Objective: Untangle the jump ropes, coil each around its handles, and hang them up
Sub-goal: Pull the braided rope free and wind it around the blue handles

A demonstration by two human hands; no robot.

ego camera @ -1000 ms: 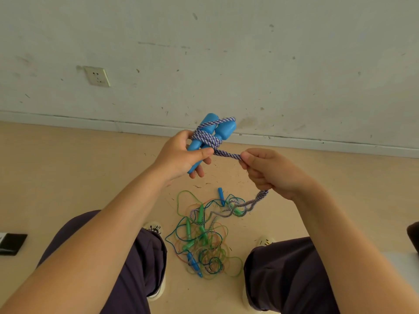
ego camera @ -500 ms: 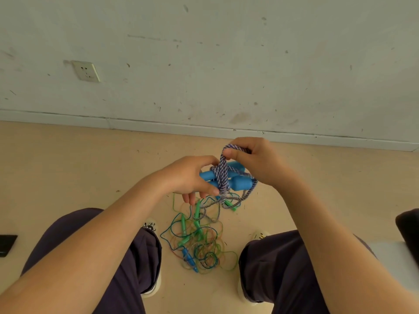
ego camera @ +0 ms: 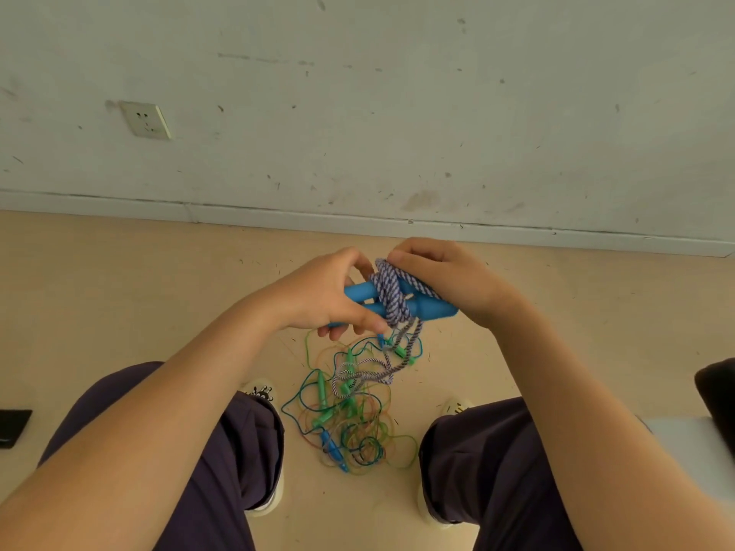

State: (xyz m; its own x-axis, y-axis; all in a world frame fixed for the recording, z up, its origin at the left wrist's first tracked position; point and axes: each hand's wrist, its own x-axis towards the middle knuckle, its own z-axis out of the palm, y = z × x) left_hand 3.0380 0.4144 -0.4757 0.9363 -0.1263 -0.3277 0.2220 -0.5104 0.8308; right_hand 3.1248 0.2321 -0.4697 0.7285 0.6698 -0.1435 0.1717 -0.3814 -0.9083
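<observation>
Left hand point(ego camera: 318, 300), fingers point(ego camera: 338, 332) curled round the left ends of two blue handles point(ego camera: 431, 308), held side by side and level above the floor point(ego camera: 119, 292). Right hand point(ego camera: 441, 280), fingertips pinching one purple-and-white braided rope point(ego camera: 391, 296) at the top of its coil. Several turns wound round the middle of both handles; exact count not readable. Loose tail hanging down to one tangled pile point(ego camera: 350, 415) on the floor between two white shoes point(ego camera: 260, 391). In the pile: thin green, blue and orange cords, several small green handles and at least one blue. One wall socket point(ego camera: 146, 120) upper left; one black object point(ego camera: 12, 427) at the left edge.
</observation>
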